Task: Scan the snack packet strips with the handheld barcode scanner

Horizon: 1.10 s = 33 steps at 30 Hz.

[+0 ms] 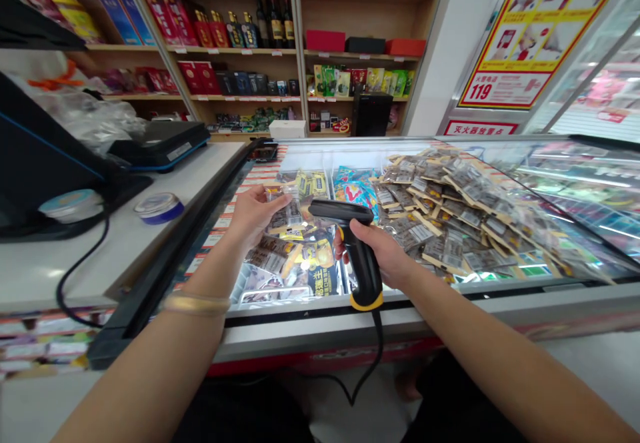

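Observation:
In my right hand (383,250) is a black and yellow barcode scanner (363,263), gripped by its handle, its head turned to the left. My left hand (255,213) pinches a small clear-wrapped snack packet (287,210) that has a printed label, just left of the scanner's head. A few similar packets (270,255) lie on the glass lid below that hand. To the right spreads a large heap of packets (450,203) with light wooden sticks. Through the glass of the chest freezer (400,306), colourful bags show under my hands.
On the left counter (215,163) are a black scale (160,142), a round blue-and-white tin (159,208) and a dark stand with a cable. The scanner's cord (375,356) hangs over the freezer's front edge. Stocked shelves (240,50) line the back wall.

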### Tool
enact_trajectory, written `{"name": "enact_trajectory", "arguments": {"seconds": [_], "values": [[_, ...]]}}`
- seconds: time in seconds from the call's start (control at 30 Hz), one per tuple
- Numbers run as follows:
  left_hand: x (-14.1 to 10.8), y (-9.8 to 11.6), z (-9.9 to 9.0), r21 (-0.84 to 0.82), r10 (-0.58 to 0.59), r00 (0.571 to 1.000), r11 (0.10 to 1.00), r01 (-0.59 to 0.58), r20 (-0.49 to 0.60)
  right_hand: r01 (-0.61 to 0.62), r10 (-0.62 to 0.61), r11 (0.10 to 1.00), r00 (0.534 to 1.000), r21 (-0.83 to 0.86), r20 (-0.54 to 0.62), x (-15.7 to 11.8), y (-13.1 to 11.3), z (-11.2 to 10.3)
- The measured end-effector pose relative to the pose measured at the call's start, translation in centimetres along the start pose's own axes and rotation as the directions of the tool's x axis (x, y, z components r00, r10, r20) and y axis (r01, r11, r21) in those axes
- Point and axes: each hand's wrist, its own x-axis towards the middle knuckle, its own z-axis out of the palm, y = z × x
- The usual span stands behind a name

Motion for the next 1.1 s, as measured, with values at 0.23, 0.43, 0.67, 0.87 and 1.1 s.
{"name": "enact_trajectory", "arguments": {"seconds": [0.23, 0.43, 0.67, 0.87, 1.1], "values": [[-1.0, 2.0, 6.2, 0.245, 0.169, 0.942, 0.938, -0.244, 0.289, 0.172, -0.151, 0.978, 0.975, 0.117, -0.163, -5.8, -1.2, -3.9], [-2.3, 3.3, 14.9, 0.286, 0.21, 0.692, 0.799, -0.529, 0.691, 0.222, -0.175, 0.97, 0.921, 0.1, -0.348, -9.3, -3.4, -8.3], [-2.9, 2.6, 20.8, 0.357, 0.172, 0.542, 0.585, -0.728, 0.823, 0.233, -0.164, 0.965, 0.895, 0.121, -0.414, -11.0, -3.6, -10.7], [-3.0, 1.4, 20.5, 0.373, 0.275, 0.496, 0.397, -0.839, 0.823, 0.24, -0.162, 0.962, 0.886, 0.131, -0.435, -11.3, -2.9, -11.8], [-3.3, 1.3, 19.6, 0.369, 0.319, 0.516, 0.422, -0.828, 0.795, 0.217, -0.144, 0.967, 0.896, 0.132, -0.421, -11.2, -2.7, -12.0]]}}
